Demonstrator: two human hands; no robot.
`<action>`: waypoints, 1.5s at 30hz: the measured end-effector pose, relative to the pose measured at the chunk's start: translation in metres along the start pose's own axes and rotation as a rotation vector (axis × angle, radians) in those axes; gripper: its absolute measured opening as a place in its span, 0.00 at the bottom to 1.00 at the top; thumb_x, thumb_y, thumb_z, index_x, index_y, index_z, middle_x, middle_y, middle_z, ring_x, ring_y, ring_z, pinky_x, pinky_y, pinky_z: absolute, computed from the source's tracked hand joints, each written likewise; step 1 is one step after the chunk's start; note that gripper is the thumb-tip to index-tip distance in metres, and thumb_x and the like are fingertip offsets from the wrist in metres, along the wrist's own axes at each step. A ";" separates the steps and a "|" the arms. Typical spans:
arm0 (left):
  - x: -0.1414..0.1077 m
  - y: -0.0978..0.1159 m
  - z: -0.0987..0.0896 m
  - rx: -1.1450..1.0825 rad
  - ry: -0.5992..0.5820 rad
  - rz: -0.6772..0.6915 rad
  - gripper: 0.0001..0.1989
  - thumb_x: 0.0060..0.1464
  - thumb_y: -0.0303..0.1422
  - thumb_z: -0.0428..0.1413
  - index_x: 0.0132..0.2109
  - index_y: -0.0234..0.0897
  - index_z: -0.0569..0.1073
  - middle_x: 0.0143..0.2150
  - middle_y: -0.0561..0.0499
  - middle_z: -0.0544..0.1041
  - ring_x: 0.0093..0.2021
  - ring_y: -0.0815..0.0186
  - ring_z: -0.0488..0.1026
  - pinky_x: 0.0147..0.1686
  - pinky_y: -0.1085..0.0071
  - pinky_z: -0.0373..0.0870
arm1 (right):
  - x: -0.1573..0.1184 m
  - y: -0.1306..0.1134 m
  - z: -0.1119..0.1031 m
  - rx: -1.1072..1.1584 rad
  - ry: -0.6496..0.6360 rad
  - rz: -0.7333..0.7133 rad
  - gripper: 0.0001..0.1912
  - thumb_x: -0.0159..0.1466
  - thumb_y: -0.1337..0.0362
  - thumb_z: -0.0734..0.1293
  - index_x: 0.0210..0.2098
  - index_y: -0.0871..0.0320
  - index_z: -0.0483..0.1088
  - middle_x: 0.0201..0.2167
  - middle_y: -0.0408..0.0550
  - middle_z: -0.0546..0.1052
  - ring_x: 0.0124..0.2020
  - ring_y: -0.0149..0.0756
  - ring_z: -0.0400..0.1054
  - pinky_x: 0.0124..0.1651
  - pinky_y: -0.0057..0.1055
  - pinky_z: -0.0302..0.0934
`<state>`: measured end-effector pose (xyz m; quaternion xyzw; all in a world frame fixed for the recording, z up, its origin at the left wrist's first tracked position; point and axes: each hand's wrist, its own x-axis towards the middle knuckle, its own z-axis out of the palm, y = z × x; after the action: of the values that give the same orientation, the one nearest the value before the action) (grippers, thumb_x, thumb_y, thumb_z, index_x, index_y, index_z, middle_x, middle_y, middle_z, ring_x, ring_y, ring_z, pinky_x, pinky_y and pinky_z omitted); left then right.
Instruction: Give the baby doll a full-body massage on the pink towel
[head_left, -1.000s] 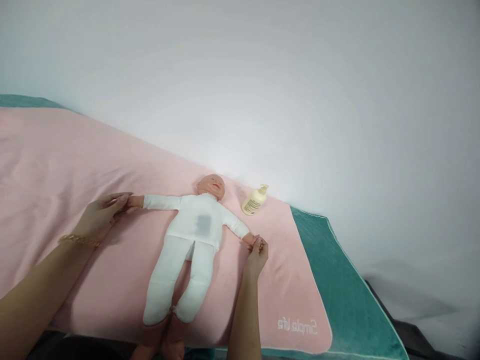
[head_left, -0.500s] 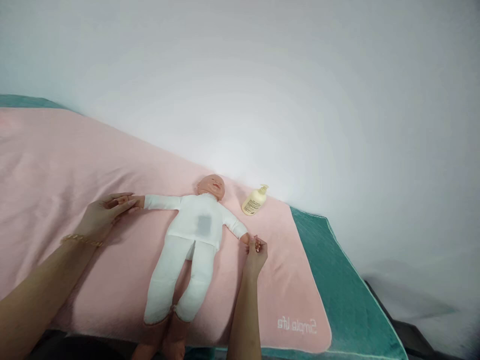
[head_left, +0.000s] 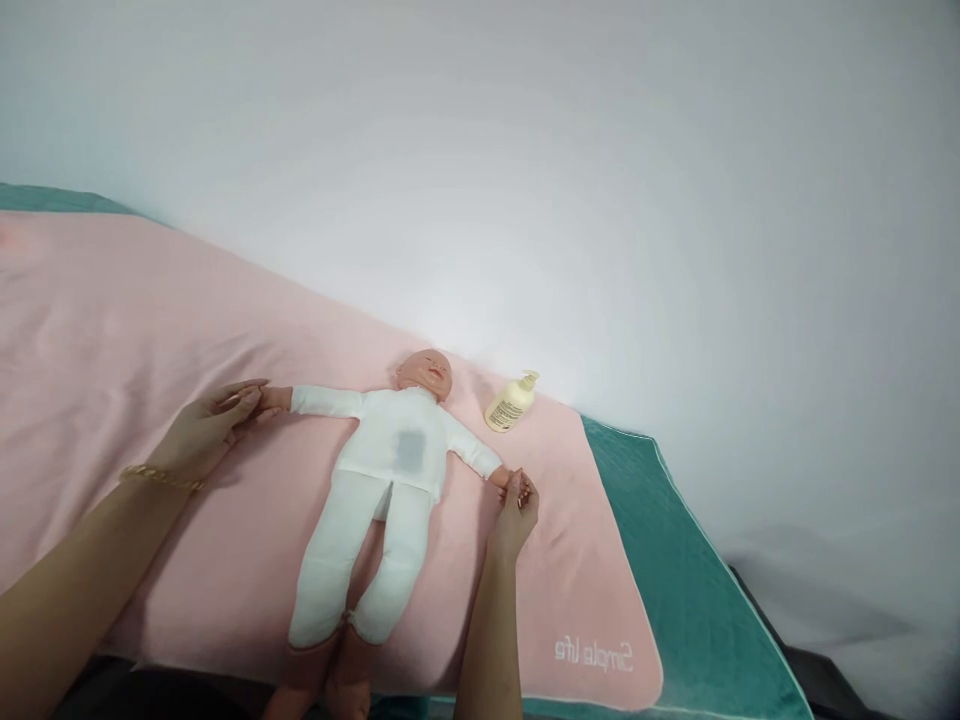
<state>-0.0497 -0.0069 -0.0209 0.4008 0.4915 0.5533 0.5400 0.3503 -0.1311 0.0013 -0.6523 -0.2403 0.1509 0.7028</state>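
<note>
A baby doll (head_left: 390, 450) in a white suit with a grey patch on its chest lies face up, arms spread to both sides. My left hand (head_left: 210, 425), with a gold bracelet at the wrist, pinches the doll's hand at the left between thumb and fingers. At the right, my right hand (head_left: 517, 510) has its fingers closed round the doll's other hand. Both of the doll's small hands are partly hidden by my fingers.
A pale yellow pump bottle (head_left: 510, 403) lies tilted right of the doll's head. Under the doll is a pink blanket (head_left: 570, 580) over a green cover (head_left: 675, 560). A white wall (head_left: 525, 180) rises behind.
The doll's arm at the right is drawn slightly further outward with my right hand. My left hand has shifted a little, still on the doll's other hand.
</note>
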 end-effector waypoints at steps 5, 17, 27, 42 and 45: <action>-0.005 0.006 0.005 -0.046 -0.006 0.012 0.32 0.41 0.43 0.70 0.54 0.39 0.74 0.52 0.43 0.77 0.46 0.62 0.77 0.40 0.77 0.77 | -0.004 -0.006 0.002 -0.043 0.011 0.013 0.27 0.55 0.48 0.70 0.45 0.62 0.68 0.44 0.54 0.73 0.42 0.39 0.70 0.37 0.30 0.67; -0.003 0.002 0.004 0.065 0.047 0.055 0.29 0.48 0.50 0.64 0.51 0.33 0.76 0.44 0.41 0.78 0.38 0.63 0.75 0.30 0.75 0.74 | -0.002 0.000 0.002 -0.147 0.001 0.001 0.20 0.61 0.45 0.63 0.32 0.57 0.63 0.26 0.42 0.69 0.22 0.30 0.62 0.24 0.28 0.59; 0.002 -0.004 0.001 0.045 -0.001 0.056 0.25 0.55 0.50 0.58 0.54 0.41 0.74 0.53 0.44 0.77 0.51 0.59 0.75 0.44 0.68 0.75 | -0.001 -0.001 0.002 -0.090 0.013 0.014 0.22 0.63 0.47 0.60 0.44 0.59 0.67 0.43 0.53 0.73 0.35 0.36 0.70 0.36 0.31 0.66; -0.009 0.006 0.008 0.143 0.017 0.105 0.26 0.48 0.47 0.63 0.51 0.40 0.75 0.47 0.46 0.79 0.47 0.59 0.77 0.39 0.72 0.76 | -0.007 -0.008 0.003 -0.091 -0.014 0.019 0.23 0.56 0.45 0.69 0.35 0.58 0.64 0.31 0.43 0.70 0.26 0.30 0.64 0.28 0.28 0.62; -0.010 0.007 0.010 0.177 0.065 0.094 0.22 0.52 0.47 0.60 0.51 0.42 0.75 0.45 0.49 0.80 0.46 0.62 0.77 0.39 0.72 0.75 | -0.006 -0.005 0.003 -0.117 -0.018 0.015 0.22 0.59 0.43 0.65 0.33 0.57 0.62 0.27 0.41 0.68 0.22 0.29 0.62 0.26 0.29 0.60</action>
<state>-0.0407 -0.0155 -0.0109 0.4515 0.5365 0.5452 0.4595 0.3431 -0.1328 0.0054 -0.6927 -0.2501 0.1475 0.6602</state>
